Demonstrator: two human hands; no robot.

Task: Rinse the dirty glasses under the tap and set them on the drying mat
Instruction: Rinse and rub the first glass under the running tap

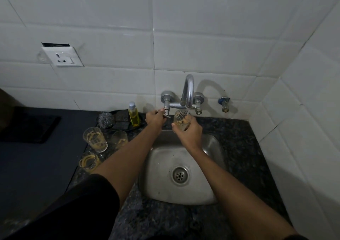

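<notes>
The right hand (189,134) curls its fingers round a stained glass (181,119), held under the tap spout (189,92) above the sink's (211,193) back edge. The left hand (154,119) grips the tap handle (166,113). 3 dirty glasses (94,139) stand on the worktop (239,147) left of the sink, near a yellow bottle (134,116) with no readable label.

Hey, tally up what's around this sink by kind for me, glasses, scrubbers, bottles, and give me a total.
Dirty glasses: 4, one held under the tap, three on the counter
Steel scrubber: 1
Dark sponge pads: 2
Soap bottle: 1
Total: 8
</notes>
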